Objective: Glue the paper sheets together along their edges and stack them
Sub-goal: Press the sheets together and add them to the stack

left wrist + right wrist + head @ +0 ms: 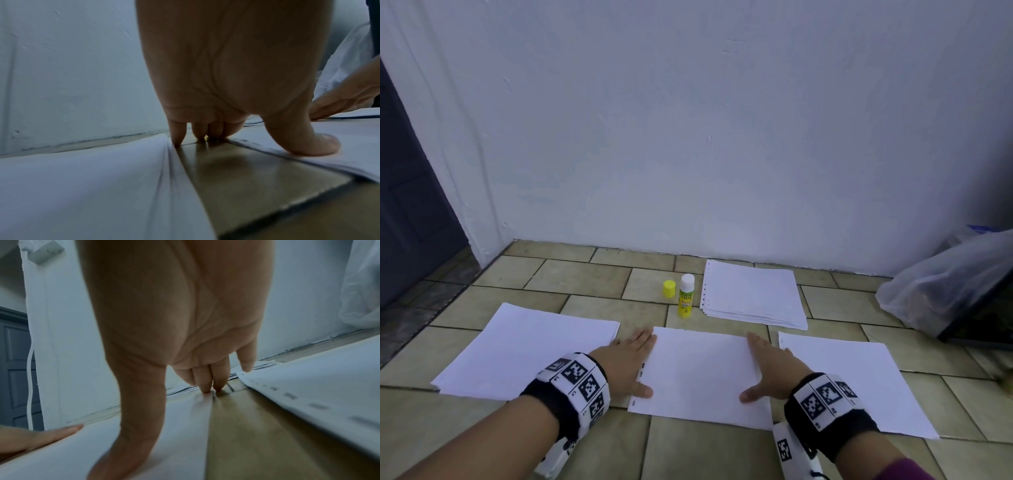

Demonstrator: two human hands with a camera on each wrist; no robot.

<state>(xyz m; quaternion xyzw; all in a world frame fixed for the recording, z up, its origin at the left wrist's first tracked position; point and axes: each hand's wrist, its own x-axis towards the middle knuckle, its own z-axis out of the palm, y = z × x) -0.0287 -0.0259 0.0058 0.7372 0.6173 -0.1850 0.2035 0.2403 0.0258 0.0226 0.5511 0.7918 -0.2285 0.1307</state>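
Three white paper sheets lie side by side on the tiled floor: a left sheet (527, 349), a middle sheet (702, 373) and a right sheet (856, 380). My left hand (630, 363) lies flat along the middle sheet's left edge, fingers straight, thumb (304, 142) pressing on the paper. My right hand (770, 370) lies flat along the sheet's right edge, fingertips (207, 386) touching the paper's edge. A yellow-green glue stick (686, 296) stands uncapped behind the sheets, its yellow cap (669, 288) beside it on the left. A stack of paper (753, 294) lies to its right.
A white wall (722, 137) rises just behind the stack. A clear plastic bag (945, 284) sits on a dark object at the right. A dark door (404, 205) stands at the far left. Bare tiles (705, 452) show near my arms.
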